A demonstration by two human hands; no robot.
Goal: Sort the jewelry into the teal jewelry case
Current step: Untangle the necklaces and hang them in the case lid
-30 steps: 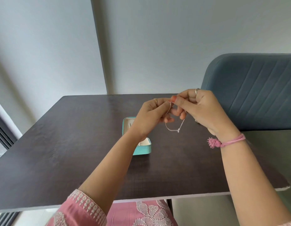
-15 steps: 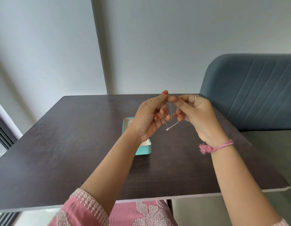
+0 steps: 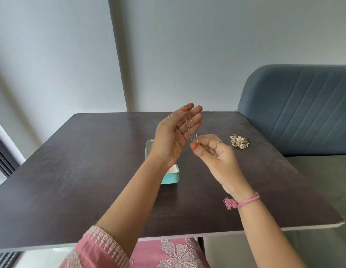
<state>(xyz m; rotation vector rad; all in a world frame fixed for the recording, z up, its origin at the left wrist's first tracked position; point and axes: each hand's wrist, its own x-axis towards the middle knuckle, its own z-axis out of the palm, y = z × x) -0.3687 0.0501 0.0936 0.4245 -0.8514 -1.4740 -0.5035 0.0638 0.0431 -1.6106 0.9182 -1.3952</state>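
Drawing apart from the close huddle of a moment earlier, the left hand (image 3: 175,135) stood spread with the chain (image 3: 190,128) looped over its fingers — the right hand (image 3: 212,153) pinched its lower end, above the teal jewelry case (image 3: 171,178), likely ready for laying in.

Teal case (image 3: 169,179), perhaps gold chain (image 3: 189,128)

Dark wood-grain table (image 3: 75,171), pale edge at front. On it: teal jewelry case (image 3: 171,177), lid open, near centre; small heap of mixed jewelry (image 3: 239,142) well to the right, twd far edge, apart from case.
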